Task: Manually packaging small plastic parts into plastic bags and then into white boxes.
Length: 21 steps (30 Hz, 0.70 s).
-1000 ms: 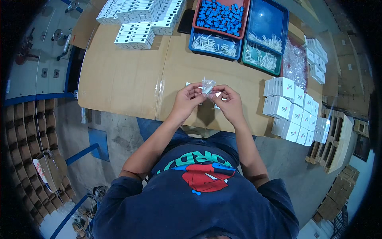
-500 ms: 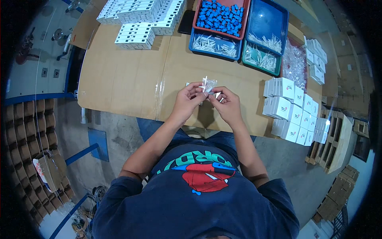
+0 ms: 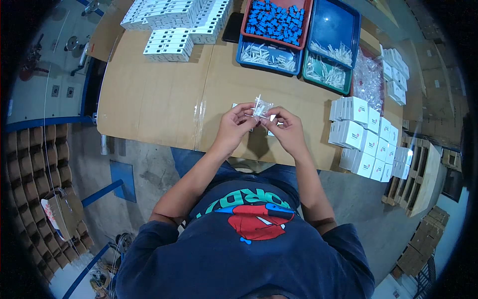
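Observation:
Between my fingertips, above the near edge of the cardboard-covered table [image 3: 154, 94], is a small clear plastic bag [image 3: 263, 106] with small white pieces in it. My left hand [image 3: 234, 124] pinches the bag's left side, with thumb and fingers closed. My right hand [image 3: 286, 128] grips its right side in the same way. A thin white stick-like piece stands up at the bag's top left. Partly hidden under my hands, a white item lies on the table; its kind cannot be made out.
Ahead stand a red tray [image 3: 243, 25] of blue parts, a blue tray [image 3: 239, 59] and a green tray [image 3: 318, 83] of white pieces. White boxes [image 3: 354, 135] are stacked at the right. White switch-like units [image 3: 169, 45] are piled far left, beside a dark phone-like slab [image 3: 233, 28].
The bag has turned and spread slightly between my fingers, showing more of the white pieces. My right hand has shifted a little to the right.

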Available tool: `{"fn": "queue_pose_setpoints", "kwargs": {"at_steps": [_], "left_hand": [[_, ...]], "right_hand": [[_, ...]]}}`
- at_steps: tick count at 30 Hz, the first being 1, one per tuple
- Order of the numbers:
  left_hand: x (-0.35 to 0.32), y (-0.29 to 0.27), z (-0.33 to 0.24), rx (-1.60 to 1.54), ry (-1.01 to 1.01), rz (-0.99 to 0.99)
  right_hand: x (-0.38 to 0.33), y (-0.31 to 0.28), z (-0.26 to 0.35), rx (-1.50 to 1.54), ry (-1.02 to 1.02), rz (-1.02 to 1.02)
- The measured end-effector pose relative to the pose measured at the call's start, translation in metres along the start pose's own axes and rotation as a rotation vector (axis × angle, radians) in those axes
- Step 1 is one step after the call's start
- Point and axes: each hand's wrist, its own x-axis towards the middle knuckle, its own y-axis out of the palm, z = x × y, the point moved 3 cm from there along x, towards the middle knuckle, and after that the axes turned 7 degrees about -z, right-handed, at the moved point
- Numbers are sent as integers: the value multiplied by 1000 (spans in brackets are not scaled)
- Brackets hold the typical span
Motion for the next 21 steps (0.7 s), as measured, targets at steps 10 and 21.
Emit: {"fn": "queue_pose_setpoints", "kwargs": {"at_steps": [10,21], "left_hand": [[1,1,3,52,40,27],[0,-2,-3,24,8,84]], "right_hand": [[-2,1,4,75,90,7],[1,-6,52,-86,-91,-3]]}}
